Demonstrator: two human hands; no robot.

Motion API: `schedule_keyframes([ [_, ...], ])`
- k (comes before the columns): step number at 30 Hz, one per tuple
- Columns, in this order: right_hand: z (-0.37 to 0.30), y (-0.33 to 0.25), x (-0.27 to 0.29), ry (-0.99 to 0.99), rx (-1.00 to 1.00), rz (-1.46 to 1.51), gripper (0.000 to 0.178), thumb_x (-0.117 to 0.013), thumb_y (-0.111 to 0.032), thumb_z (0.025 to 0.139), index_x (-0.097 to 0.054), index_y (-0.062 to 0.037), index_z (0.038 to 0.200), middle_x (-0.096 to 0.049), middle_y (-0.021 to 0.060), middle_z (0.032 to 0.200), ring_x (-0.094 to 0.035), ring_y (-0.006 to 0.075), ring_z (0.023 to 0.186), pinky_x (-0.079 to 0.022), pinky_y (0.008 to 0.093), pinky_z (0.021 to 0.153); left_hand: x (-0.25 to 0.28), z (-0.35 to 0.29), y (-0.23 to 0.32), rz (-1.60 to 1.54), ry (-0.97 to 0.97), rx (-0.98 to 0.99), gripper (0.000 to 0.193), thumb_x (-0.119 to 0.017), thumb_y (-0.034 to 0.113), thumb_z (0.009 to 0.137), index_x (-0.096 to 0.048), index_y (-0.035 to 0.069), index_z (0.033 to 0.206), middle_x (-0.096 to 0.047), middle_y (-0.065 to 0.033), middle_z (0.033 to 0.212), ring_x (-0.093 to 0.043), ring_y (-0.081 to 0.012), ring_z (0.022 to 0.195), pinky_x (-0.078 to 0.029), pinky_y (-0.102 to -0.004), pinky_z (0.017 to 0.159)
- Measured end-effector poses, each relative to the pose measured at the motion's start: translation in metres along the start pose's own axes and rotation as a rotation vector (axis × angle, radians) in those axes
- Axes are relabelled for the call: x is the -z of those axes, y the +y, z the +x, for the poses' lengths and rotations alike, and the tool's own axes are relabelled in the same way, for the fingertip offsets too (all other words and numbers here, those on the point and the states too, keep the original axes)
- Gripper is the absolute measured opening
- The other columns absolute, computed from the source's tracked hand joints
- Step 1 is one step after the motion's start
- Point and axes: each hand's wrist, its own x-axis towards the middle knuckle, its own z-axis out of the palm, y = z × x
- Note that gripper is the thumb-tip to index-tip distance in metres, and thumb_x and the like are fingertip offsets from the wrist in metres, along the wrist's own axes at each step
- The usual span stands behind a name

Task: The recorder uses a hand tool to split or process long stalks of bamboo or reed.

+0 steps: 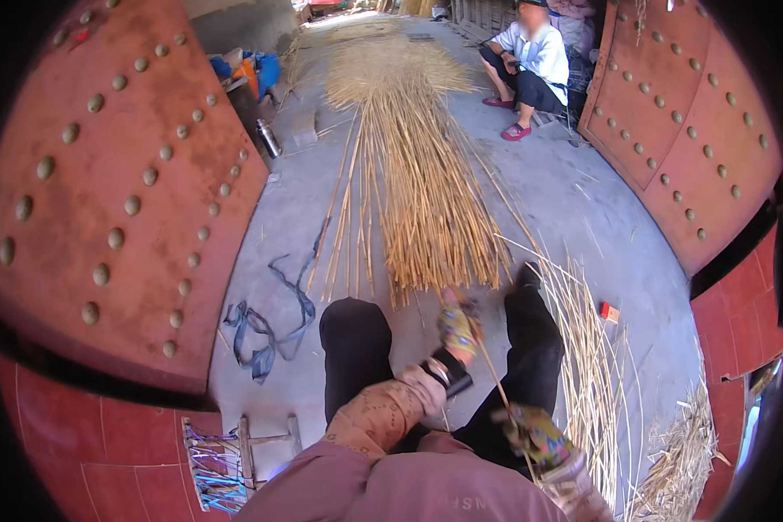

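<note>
A long pile of straw-coloured reed stalks (435, 200) lies on the grey floor ahead of me, cut ends toward me and feathery tops at the far end. Between my knees, my left hand (457, 329), in a patterned glove, is closed around one thin stalk (493, 370) near the pile's cut ends. That stalk slants down to the right, across to my right hand (538, 438), also gloved and closed on it beside my right thigh. Both hands are somewhat blurred. More pale, thin stalks (587, 365) lie along the outside of my right leg.
Studded reddish doors stand open at left (113, 191) and right (687, 122). A dark strap (265, 335) lies on the floor, left. Beside the pile stands a metal flask (268, 137). Someone (531, 65) sits low at far right. A small stool (244, 461) is behind my left.
</note>
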Motion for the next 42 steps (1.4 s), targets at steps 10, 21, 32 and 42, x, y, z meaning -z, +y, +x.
schedule_keyframes([
  [10, -0.039, 0.044, 0.019, 0.058, -0.131, 0.467, 0.025, -0.043, -0.016, 0.083, -0.047, 0.0071, 0.092, -0.038, 0.003, 0.052, -0.034, 0.0083, 0.037, -0.028, 0.0197, 0.033, -0.085, 0.002, 0.037, 0.266, 0.361, -0.222, 0.046, -0.044, 0.061, 0.072, -0.045, 0.017, 0.06, -0.041, 0.0029, 0.047, -0.037, -0.0111, 0.033, -0.027, -0.0247, 0.029],
  [21, 0.028, -0.003, 0.03, 0.347, 0.132, 0.271, 0.017, -0.045, -0.008, 0.077, -0.052, 0.0059, 0.085, -0.04, 0.0014, 0.049, -0.034, 0.0062, 0.039, -0.027, 0.0184, 0.034, -0.112, -0.039, -0.053, 0.48, 0.309, -0.121, 0.047, -0.042, 0.06, 0.073, -0.043, 0.016, 0.059, -0.041, 0.0018, 0.046, -0.04, -0.0114, 0.034, -0.03, -0.0245, 0.03],
  [32, -0.089, 0.079, 0.075, 0.343, 0.067, 0.238, 0.012, -0.044, 0.003, 0.075, -0.05, 0.0077, 0.085, -0.053, 0.0134, 0.075, -0.047, 0.0089, 0.049, -0.037, 0.0187, 0.039, -0.144, 0.006, 0.132, 0.366, 0.038, -0.419, 0.044, -0.044, 0.058, 0.074, -0.047, 0.014, 0.072, -0.043, 0.0005, 0.054, -0.044, -0.0123, 0.042, -0.037, -0.0244, 0.037],
  [42, -0.003, -0.058, 0.156, 1.161, 0.429, -1.066, 0.032, -0.049, -0.018, 0.078, -0.049, 0.0008, 0.104, -0.056, 0.0118, 0.096, -0.056, 0.0206, 0.081, -0.044, 0.0267, 0.071, -0.141, -0.013, 0.141, 0.373, 0.238, -0.456, 0.037, -0.045, 0.054, 0.076, -0.05, 0.017, 0.082, -0.046, 0.0019, 0.06, -0.046, -0.0111, 0.046, -0.038, -0.0236, 0.038],
])
